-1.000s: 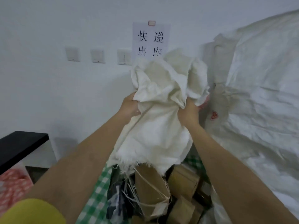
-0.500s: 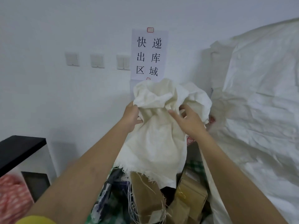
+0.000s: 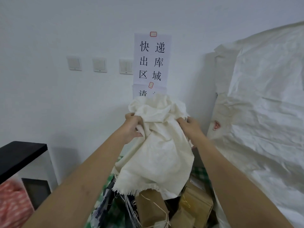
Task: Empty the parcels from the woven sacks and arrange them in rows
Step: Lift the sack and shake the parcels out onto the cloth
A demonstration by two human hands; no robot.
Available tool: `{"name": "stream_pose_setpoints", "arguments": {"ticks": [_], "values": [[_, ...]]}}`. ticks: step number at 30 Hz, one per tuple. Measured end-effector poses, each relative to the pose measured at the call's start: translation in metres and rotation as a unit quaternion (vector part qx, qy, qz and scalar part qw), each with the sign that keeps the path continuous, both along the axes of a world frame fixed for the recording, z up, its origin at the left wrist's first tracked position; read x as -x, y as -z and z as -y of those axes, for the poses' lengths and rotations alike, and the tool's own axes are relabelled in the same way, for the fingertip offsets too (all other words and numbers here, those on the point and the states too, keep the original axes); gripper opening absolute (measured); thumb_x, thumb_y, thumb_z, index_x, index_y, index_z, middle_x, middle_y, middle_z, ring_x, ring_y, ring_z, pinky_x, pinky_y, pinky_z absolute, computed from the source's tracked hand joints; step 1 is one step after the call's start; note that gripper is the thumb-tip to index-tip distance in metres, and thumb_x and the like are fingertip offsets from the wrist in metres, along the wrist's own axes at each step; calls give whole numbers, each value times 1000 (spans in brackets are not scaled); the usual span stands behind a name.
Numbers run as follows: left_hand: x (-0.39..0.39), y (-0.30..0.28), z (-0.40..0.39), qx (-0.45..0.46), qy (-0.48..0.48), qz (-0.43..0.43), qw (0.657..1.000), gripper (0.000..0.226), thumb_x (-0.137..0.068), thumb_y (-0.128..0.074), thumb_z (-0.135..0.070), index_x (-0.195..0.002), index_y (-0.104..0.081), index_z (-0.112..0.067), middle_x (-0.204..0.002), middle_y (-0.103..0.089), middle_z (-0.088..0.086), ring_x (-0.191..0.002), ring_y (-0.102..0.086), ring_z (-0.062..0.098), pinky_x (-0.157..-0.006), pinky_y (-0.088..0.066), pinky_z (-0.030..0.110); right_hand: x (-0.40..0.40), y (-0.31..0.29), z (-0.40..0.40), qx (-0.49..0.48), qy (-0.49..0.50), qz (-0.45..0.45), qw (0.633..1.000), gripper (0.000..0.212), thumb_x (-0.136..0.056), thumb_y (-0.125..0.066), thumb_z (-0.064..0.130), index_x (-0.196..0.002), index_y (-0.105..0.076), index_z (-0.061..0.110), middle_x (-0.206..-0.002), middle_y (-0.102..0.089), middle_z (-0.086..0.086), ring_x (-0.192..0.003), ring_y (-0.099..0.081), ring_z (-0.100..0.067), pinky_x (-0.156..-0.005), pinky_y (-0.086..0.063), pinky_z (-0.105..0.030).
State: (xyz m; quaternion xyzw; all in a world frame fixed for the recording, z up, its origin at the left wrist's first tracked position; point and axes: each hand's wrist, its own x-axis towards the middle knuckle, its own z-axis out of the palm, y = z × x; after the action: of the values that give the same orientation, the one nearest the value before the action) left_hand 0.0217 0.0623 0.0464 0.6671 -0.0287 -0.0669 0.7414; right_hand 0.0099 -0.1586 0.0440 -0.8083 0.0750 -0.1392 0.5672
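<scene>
Parcel depot, outbound corner: you face a white wall with a printed sign reading 快递出库区域, bulky white woven sacks heaped at right, brown cardboard parcels piled below.

We see two bare forearms reaching into view, no sleeves, no watch or rings showing. The left hand and right hand wear no gloves. Nothing else of us shows.
</scene>
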Motion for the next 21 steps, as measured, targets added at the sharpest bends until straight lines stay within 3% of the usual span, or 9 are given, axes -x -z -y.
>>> {"name": "stream_pose_setpoints", "arguments": {"ticks": [3, 4, 6, 8, 11, 14, 17, 19, 21], "values": [[-7, -5, -11, -81, 13, 49, 995, 116, -60, -73, -28, -141, 7, -54, -148, -32, 10, -124, -50, 27, -85, -53, 48, 2, -13, -18, 5, -34, 24, 999, 23, -92, -46, 27, -79, -52, 9, -74, -51, -7, -65, -47, -18, -56, -34, -28], [-4, -9, -13, -125, 41, 69, 989, 128, -52, -79, -39, -138, 14, -59, -153, -24, -1, -128, -46, 23, -86, -53, 46, 2, -18, -23, 29, -52, 25, 998, 25, -92, -46, 27, -76, -51, 9, -71, -50, -6, -62, -46, -17, -55, -33, -28], [1, -17, -12, -234, 79, 112, 962, 131, -44, -82, -59, -138, 9, -62, -152, -14, -18, -131, -40, 17, -81, -53, 40, 4, -29, -33, 78, -102, 16, 992, 27, -92, -46, 27, -71, -52, 10, -67, -52, -2, -61, -48, -16, -57, -36, -29], [2, -25, -5, -297, 68, 161, 939, 127, -40, -82, -67, -141, -5, -58, -148, -17, -19, -130, -37, 14, -85, -52, 39, 7, -39, -44, 95, -149, 12, 984, 27, -92, -47, 25, -69, -52, 13, -65, -53, 0, -62, -49, -16, -58, -38, -29], [0, -26, 3, -272, 58, 215, 936, 103, -46, -88, -59, -133, -39, -33, -128, -52, -7, -116, -54, 8, -94, -51, 39, 7, -41, -50, 53, -217, -3, 975, 20, -92, -47, 17, -81, -63, 12, -78, -64, -6, -72, -61, -21, -68, -47, -31], [10, -24, 11, -276, 23, 224, 934, 41, -71, -82, -31, -104, -60, -21, -101, -68, -2, -92, -65, 10, -77, -54, 28, 7, -28, -42, 7, -228, -9, 974, 22, -89, -55, 20, -100, -69, 6, -97, -72, -8, -92, -68, -26, -84, -52, -38], [14, -22, 22, -246, -48, 233, 940, 13, -78, -71, -15, -88, -63, -16, -85, -67, -1, -80, -62, 12, -64, -46, 21, 17, -9, -28, 9, -188, 52, 981, 26, -89, -65, 32, -103, -70, 11, -100, -72, -10, -94, -67, -25, -83, -47, -31], [14, -21, 25, -216, -84, 225, 946, 10, -78, -69, -13, -86, -63, -11, -81, -65, -1, -77, -61, 14, -65, -47, 24, 17, 9, -14, 70, -126, 86, 986, 42, -81, -72, 46, -113, -64, 21, -119, -62, -11, -110, -58, -26, -88, -42, -30], [13, -21, 26, -176, -98, 210, 957, 17, -78, -69, -10, -93, -63, -5, -88, -67, 6, -81, -62, 19, -72, -50, 33, 16, 26, -1, 94, -58, 54, 992, 85, -67, -74, 66, -138, -41, 34, -148, -35, -3, -134, -38, -22, -107, -36, -40]]}}
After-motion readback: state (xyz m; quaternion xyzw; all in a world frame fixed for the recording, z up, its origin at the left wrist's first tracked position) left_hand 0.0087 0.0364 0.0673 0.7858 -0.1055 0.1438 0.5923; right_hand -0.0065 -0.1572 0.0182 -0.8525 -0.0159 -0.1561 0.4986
